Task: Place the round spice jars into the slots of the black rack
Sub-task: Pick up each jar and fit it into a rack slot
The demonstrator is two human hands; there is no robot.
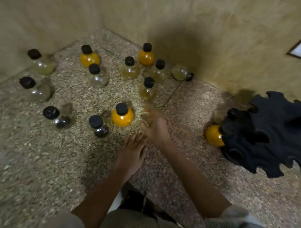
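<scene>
— While both hands hover low over the floor (39,160), is either one holding a jar?
— Neither, it seems. Well off to the left of the hands, loose spice jars (97,76) stand upright and spread apart, probably so that each can be taken by itself. The left hand (132,154) lies flat with straight fingers, gripping nothing; I judge it a brace.
— And the other?
— The right hand (155,126), just ahead of it, is smeared by motion. Its fingers look stretched out and empty, with an orange jar (122,118) just to its left and a pale jar (147,92) just beyond its fingertips. Which one it is after, I cannot tell.
— Where do they go?
— Well to the right of that hand stands the black rack (276,131), notches round its edge, which I take to be what holds the jars' necks. A second orange jar (213,135) sits at the edge nearest that hand, apparently slotted in
</scene>
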